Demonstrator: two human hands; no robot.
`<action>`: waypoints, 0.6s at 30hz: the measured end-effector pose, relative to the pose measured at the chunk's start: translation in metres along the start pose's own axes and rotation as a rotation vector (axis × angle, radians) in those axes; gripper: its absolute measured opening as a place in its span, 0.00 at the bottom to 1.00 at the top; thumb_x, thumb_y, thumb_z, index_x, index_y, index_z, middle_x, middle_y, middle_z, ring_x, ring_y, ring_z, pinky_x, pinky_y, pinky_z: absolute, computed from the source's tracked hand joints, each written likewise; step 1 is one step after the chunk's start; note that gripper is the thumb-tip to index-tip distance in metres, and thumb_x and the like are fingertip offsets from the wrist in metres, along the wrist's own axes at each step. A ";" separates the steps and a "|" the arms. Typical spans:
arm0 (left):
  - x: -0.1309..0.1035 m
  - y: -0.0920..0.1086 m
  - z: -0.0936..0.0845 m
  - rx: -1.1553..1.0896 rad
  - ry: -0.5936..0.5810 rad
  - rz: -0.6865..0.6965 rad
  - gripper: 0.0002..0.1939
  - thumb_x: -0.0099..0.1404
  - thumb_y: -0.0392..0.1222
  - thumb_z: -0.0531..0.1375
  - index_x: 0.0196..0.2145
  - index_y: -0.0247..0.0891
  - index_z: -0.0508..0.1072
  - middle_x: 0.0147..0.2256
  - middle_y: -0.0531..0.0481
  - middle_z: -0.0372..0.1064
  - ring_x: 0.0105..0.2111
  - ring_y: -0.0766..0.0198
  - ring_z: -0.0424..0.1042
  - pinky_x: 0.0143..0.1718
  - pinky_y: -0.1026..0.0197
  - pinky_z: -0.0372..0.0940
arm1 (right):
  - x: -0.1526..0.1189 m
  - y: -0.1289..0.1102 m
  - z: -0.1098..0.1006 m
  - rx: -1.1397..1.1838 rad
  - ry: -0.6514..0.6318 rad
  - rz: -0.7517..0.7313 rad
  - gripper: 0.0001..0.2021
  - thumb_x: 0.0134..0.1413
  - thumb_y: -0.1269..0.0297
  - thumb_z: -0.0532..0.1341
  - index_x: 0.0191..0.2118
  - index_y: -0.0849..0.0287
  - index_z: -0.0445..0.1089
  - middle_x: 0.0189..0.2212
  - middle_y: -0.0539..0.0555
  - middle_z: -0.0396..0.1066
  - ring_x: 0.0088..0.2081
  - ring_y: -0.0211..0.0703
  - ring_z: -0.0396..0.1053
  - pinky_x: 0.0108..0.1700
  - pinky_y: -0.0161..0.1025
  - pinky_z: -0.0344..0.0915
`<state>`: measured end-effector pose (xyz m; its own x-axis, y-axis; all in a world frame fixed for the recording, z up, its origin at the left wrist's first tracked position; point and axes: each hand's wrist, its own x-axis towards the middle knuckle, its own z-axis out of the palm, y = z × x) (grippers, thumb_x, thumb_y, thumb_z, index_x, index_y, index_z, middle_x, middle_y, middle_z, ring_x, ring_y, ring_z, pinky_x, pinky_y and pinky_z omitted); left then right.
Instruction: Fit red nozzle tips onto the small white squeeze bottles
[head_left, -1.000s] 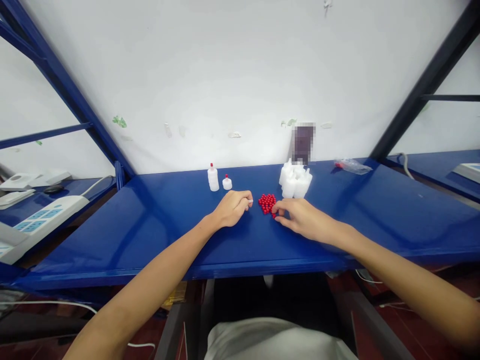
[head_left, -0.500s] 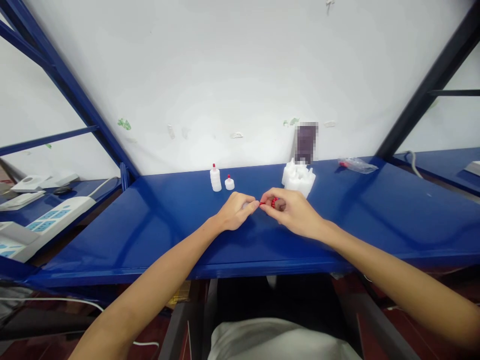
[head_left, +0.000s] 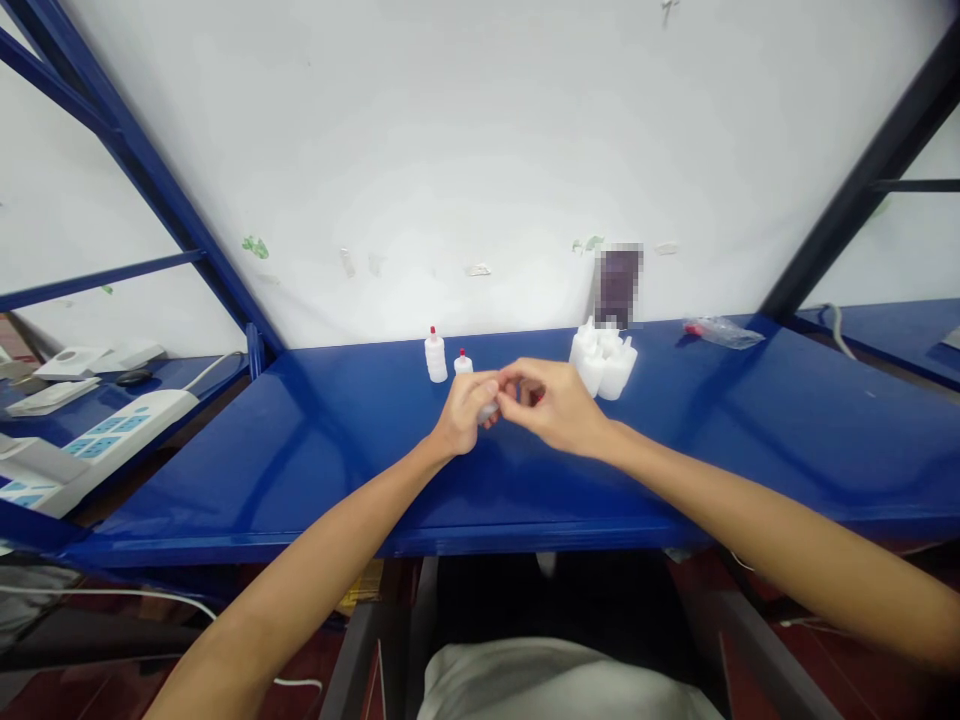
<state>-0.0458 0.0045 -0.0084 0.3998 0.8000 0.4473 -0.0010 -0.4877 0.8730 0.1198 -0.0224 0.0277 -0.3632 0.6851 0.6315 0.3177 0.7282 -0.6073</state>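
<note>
My left hand [head_left: 462,412] is closed around a small white squeeze bottle [head_left: 487,411], of which just a pale strip shows between the fingers. My right hand [head_left: 559,408] meets it, thumb and forefinger pinched at the bottle's tip. A bit of red shows inside the curled right fingers, where small red caps [head_left: 538,398] are mostly hidden. Behind my left hand stand a white bottle with a red cap [head_left: 436,360] and a second red-capped bottle [head_left: 463,362], its lower part covered by the hand. Several uncapped white bottles [head_left: 602,362] are grouped beyond my right hand.
The blue table [head_left: 315,450] runs to a white wall. A clear plastic bag [head_left: 724,332] with something red lies at the back right. A dark blurred panel [head_left: 619,285] leans on the wall. On the left stands a white power strip [head_left: 112,440].
Both hands have come together, the right moving left until its fingertips overlap the left hand. The red caps seen in the right palm are now mostly covered. The view has shifted slightly.
</note>
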 end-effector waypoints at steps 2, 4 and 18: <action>0.003 -0.004 -0.003 -0.033 0.109 -0.094 0.24 0.66 0.58 0.45 0.27 0.36 0.66 0.17 0.55 0.59 0.15 0.69 0.57 0.17 0.65 0.52 | 0.026 0.007 -0.003 0.016 0.078 0.090 0.07 0.55 0.64 0.60 0.38 0.62 0.71 0.27 0.50 0.70 0.22 0.33 0.64 0.26 0.34 0.60; 0.005 -0.007 -0.008 0.048 0.119 -0.159 0.20 0.65 0.52 0.45 0.27 0.36 0.66 0.18 0.54 0.60 0.16 0.69 0.58 0.18 0.66 0.53 | 0.055 0.018 -0.005 -0.056 0.100 0.172 0.08 0.54 0.65 0.59 0.38 0.63 0.72 0.30 0.52 0.73 0.24 0.34 0.65 0.29 0.35 0.61; 0.006 -0.008 -0.015 0.524 -0.097 -0.082 0.17 0.63 0.40 0.45 0.19 0.37 0.62 0.19 0.54 0.58 0.23 0.66 0.59 0.31 0.62 0.55 | 0.101 0.055 0.022 -0.387 -0.171 0.188 0.12 0.56 0.63 0.60 0.42 0.63 0.75 0.28 0.54 0.74 0.31 0.42 0.69 0.37 0.38 0.62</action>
<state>-0.0572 0.0182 -0.0100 0.4625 0.8188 0.3401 0.4813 -0.5540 0.6793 0.0811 0.0867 0.0470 -0.3964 0.8168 0.4192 0.6839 0.5673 -0.4587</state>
